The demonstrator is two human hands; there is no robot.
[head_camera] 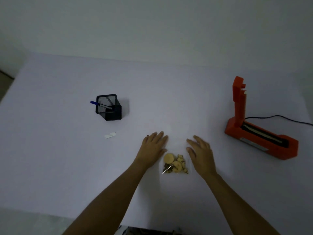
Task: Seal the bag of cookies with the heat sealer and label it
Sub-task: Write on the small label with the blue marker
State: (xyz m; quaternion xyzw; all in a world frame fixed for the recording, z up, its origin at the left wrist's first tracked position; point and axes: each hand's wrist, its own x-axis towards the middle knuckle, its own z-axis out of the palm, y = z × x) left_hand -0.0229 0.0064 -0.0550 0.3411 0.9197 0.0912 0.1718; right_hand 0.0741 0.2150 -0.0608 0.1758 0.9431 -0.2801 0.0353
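Note:
A clear bag of cookies (175, 163) lies flat on the white table (67, 167), its pale round cookies bunched at the near end. My left hand (153, 149) rests palm down just left of the bag, fingers spread. My right hand (200, 154) hovers just right of it, fingers apart, slightly blurred. Neither hand holds anything. The orange heat sealer (260, 138) stands at the right with its arm raised upright. A small white label (110, 135) lies on the table to the left.
A black mesh pen holder (109, 107) with a blue-capped pen (100, 104) stands at the back left. The sealer's black cord (279, 118) runs off to the right. The table's far edge meets a plain wall.

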